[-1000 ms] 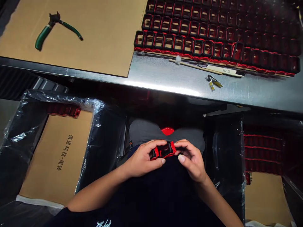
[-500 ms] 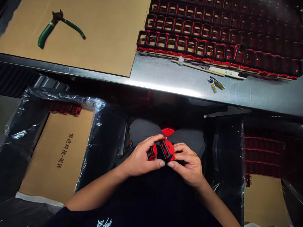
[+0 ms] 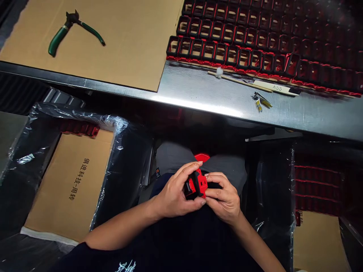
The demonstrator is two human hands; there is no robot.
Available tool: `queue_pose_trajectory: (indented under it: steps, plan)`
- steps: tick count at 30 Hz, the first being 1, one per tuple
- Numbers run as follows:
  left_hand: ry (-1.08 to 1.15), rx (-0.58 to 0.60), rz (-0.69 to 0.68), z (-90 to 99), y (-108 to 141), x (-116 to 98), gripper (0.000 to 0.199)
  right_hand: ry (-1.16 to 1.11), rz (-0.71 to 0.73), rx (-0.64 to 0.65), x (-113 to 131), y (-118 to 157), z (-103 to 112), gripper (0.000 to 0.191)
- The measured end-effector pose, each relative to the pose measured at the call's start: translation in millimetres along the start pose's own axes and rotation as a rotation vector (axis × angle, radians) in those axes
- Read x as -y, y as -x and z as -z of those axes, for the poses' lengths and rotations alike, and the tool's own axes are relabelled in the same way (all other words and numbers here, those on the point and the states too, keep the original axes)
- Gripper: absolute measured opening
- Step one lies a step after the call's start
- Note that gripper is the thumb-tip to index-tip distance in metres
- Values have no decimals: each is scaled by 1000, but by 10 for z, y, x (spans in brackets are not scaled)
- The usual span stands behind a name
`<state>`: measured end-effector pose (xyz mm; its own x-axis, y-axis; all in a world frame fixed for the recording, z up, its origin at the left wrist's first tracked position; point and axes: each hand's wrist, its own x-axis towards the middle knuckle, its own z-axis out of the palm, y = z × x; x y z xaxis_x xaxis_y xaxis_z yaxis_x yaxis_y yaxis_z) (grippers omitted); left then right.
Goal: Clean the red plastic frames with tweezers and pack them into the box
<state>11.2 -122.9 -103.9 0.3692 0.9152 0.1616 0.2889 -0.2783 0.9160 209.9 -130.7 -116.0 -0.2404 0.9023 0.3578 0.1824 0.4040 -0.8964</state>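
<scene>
A red and black plastic part [image 3: 202,183] is held between my two hands over my lap. My left hand [image 3: 178,190] is curled around its left side, thumb below and fingers above. Part of the piece is hidden inside that palm, and whether it is one piece or two is unclear. On the right side, my right hand [image 3: 225,196] grips the red face with bent fingers and thumb. Rows of similar red and black parts [image 3: 219,53] stand on the metal table above.
Green-handled cutters [image 3: 60,39] lie on cardboard [image 3: 121,45]. A wooden stick [image 3: 241,82], a label marked A55 [image 3: 276,87] and small clippers [image 3: 261,102] lie near the metal table's edge [image 3: 198,104]. Plastic-lined bins with cardboard [image 3: 65,177] stand left and right [image 3: 317,238].
The red and black part has turned, showing its red face more fully. My left hand's fingers have moved over its top, and the gap between the hands' pieces has closed.
</scene>
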Motion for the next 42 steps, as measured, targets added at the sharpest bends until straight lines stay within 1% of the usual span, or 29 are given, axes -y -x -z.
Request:
queue_pose_trajectory:
  steps: [5, 8, 11, 14, 16, 18, 21, 25, 29, 31, 35, 39, 42]
  plan:
    - [-40, -7, -69, -12, -38, 11, 86, -1, 9, 20, -8, 5, 9, 12]
    - [-57, -39, -97, -2, -40, 12, 82, -27, -28, 46, 7, -3, 48, 20]
    - [-58, -51, -110, 13, -35, 18, 80, -149, -183, 45, 33, -2, 111, 28]
    - [-65, -31, -123, 11, -31, 26, 81, -376, -401, 19, 58, 18, 156, 21]
    - [-90, -23, -143, -3, -33, 26, 83, -531, -544, 22, 70, 35, 151, 21]
    - [-122, -21, -161, -14, -39, 12, 84, -665, -659, 26, 78, 44, 115, 28]
    - [-191, 27, -130, 4, -53, -43, 82, -790, -791, 33, 79, 32, 31, 36]
    - [-317, 128, -84, 93, -70, -149, 76, -914, -951, 50, 50, -3, -47, 35]
    - [-314, 159, -67, 159, -73, -179, 88, -1114, -1086, 33, 22, -23, -63, 38]
    - [-266, 168, -48, 159, -75, -153, 91, -1160, -1112, 13, 38, -36, -68, 38]
    - [-126, 181, 16, 117, -79, -66, 82, -1117, -1087, 6, 118, -72, -89, 35]
    - [0, 166, -14, 83, -60, 15, 78, -1039, -1038, 21, 155, -77, -85, 38]
    - [53, 127, -16, 82, -41, 50, 78, -1001, -1034, -22, 128, -57, -46, 36]
